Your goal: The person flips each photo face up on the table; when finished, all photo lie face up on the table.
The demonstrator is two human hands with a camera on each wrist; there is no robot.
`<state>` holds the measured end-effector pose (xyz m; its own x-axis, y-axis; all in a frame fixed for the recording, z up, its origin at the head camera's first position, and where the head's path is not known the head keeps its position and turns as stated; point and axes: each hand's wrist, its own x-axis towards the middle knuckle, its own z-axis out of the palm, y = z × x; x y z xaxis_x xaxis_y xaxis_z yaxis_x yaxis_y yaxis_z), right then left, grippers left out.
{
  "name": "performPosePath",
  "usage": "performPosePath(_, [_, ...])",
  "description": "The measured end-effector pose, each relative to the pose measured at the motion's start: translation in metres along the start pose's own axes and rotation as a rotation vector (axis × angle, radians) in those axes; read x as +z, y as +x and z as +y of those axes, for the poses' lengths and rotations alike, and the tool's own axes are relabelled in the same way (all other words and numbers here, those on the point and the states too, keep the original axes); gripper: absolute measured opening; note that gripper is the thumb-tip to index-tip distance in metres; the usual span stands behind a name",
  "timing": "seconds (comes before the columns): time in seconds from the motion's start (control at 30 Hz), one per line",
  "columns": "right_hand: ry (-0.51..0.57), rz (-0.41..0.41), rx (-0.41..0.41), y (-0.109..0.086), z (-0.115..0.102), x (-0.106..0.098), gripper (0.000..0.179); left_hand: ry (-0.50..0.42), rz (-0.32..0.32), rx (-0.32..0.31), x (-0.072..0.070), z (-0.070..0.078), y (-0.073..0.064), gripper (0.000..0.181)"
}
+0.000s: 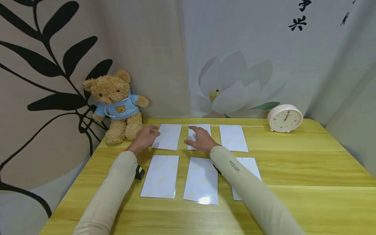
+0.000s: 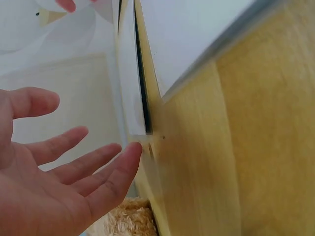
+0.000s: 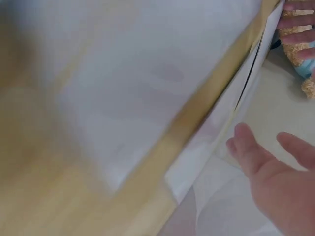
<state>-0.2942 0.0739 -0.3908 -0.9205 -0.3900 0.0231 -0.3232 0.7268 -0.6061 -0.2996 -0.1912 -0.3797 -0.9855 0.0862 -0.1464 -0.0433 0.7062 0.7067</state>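
White glossy cards with faint yellow marks lie flat in two rows of three. My left hand [image 1: 146, 138] is at the left edge of the far-left card [image 1: 167, 137]; its fingers look spread and loosely bent in the left wrist view, with nothing in them. Over the far-middle card [image 1: 207, 129] hovers my right hand [image 1: 202, 140], thumb and fingers apart, partly covering it. To its right is the far-right card [image 1: 233, 138]. Nearer me are the near-left card [image 1: 160, 176], the near-middle card [image 1: 201, 179] and the near-right card [image 1: 249, 166], which my right sleeve partly hides.
A teddy bear [image 1: 117, 104] in a blue top sits at the table's back left corner, close to my left hand. A white round clock [image 1: 285, 118] stands at the back right. Behind the wooden table [image 1: 308, 169] hangs a printed curtain [image 1: 152, 58].
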Motion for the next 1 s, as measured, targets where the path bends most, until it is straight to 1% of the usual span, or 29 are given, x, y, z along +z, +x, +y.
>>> performPosePath(0.13, [0.072, -0.002, 0.001, 0.009, -0.006, 0.008, 0.068, 0.003, -0.005, -0.022, -0.001, 0.0, 0.002, 0.054])
performPosePath(0.23, [0.109, -0.009, 0.005, 0.015, -0.012, 0.013, 0.066, 0.01, -0.006, -0.025, -0.001, 0.001, 0.003, 0.055])
performPosePath(0.4, [0.089, -0.004, 0.014, 0.024, -0.02, 0.022, 0.065, 0.021, -0.004, -0.018, 0.0, 0.003, 0.003, 0.054])
performPosePath(0.67, [0.061, -0.007, 0.012, 0.036, -0.03, 0.034, 0.063, 0.018, -0.015, -0.034, 0.003, 0.004, 0.006, 0.054])
performPosePath(0.83, [0.037, -0.048, 0.042, 0.042, -0.034, 0.041, 0.064, -0.05, -0.031, -0.073, 0.004, 0.005, 0.008, 0.055])
performPosePath(0.97, [0.013, -0.065, 0.042, 0.044, -0.037, 0.044, 0.069, -0.158, -0.038, -0.097, 0.003, 0.007, 0.008, 0.054])
performPosePath(1.0, [0.012, -0.066, 0.037, 0.044, -0.039, 0.044, 0.07, -0.204, -0.032, -0.096, 0.002, 0.007, 0.009, 0.053])
